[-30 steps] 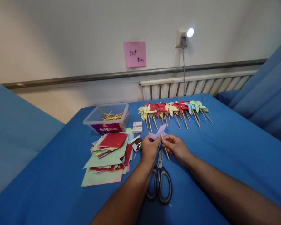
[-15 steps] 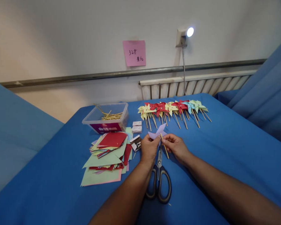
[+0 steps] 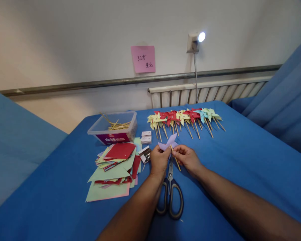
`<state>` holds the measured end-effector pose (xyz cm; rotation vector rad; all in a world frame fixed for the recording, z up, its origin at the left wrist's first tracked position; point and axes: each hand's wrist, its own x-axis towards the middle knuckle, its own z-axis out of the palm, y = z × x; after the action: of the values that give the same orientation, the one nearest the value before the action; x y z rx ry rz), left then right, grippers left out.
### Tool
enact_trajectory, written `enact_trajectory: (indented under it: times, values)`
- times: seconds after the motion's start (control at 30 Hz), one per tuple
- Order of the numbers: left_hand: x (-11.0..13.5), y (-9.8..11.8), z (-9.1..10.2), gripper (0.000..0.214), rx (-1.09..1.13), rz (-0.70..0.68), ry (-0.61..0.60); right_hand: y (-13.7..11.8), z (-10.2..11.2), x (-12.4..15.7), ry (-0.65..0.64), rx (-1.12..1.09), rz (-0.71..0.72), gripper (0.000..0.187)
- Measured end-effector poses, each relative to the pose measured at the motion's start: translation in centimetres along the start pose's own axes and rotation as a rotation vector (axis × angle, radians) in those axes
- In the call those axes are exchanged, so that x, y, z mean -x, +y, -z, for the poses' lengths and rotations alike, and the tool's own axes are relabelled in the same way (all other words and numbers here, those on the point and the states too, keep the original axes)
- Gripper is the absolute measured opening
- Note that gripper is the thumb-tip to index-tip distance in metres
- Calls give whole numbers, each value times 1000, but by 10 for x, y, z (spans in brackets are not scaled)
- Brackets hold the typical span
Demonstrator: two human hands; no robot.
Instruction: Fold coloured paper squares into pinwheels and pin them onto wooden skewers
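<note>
A purple paper pinwheel (image 3: 171, 140) is gripped in my left hand (image 3: 160, 157), its vanes showing above the fingers. My right hand (image 3: 186, 158) pinches a thin wooden stick (image 3: 177, 163), whose upper end lies against the back of the pinwheel, by my left thumb. Whether a pin joins the two is hidden by the fingers. Just under my hands, scissors (image 3: 170, 187) with dark handles lie on the blue cloth, blades pointing away from me. Left of my left hand is an open small box (image 3: 145, 154) with shiny metal pins in it.
Stacked coloured paper (image 3: 107, 192) lies to the left, in front of a clear plastic tub (image 3: 111, 134) of sticks. Two small boxes (image 3: 146, 137) stand beside the tub. Several finished pinwheels (image 3: 184, 117) lie in a row at the back of the blue-covered table (image 3: 240, 160).
The view has shifted slightly. Both hands keep their hold, and the stick's upper end sits a little closer to my left thumb.
</note>
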<state>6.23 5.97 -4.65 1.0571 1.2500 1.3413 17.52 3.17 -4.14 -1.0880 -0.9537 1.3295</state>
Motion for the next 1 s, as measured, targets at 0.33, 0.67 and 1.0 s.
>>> enact_trajectory:
  times: [0.33,0.67,1.0]
  values:
    - [-1,2,-1,29,52,37,25,4,1,-3,-4,-3,6,37]
    - [0,2,0,26,42,17,27,2,0,-2,-12,-20,12,37]
    - [0,1,1,22,-55,-30,50,-4,3,1,-60,-31,-43,36]
